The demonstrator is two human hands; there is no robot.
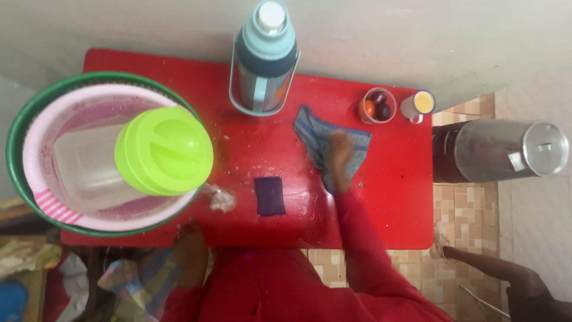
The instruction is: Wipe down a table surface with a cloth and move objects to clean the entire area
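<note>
Nearest to us, the left hand (189, 253) rests at the near edge of the red rectangular table (393, 203); its fingers curl over the edge, gripping nothing that we can make out (motion blur hides the detail). Below it, a crumpled patterned cloth (128, 280) hangs under the table level.

On the table just beyond the left hand lies a small crumpled clear plastic bag (220, 198), and just beside it, to the right, a dark purple rectangular sponge pad (270, 195).

Further right, the right hand (340, 161) extends from a red sleeve and presses flat, palm down, fingers extended, on a blue checked cleaning cloth (325, 143). The cloth lies spread on the table centre, partly under the hand. The surface around it shows wet streaks and crumbs.

At the left, a green round plastic basin (18, 137) holds a pink perforated plastic strainer (36, 149), which contains a clear plastic jug with a lime-green round lid (164, 151).

At the far edge stand a tall pale-blue and steel vacuum flask (264, 56), a small clear cup holding dark and orange items (377, 106), and a small white mug with yellow contents (419, 105).

Off the table, at the right, a steel cylindrical container with lid (506, 149) stands on the tiled floor (465, 209).
</note>
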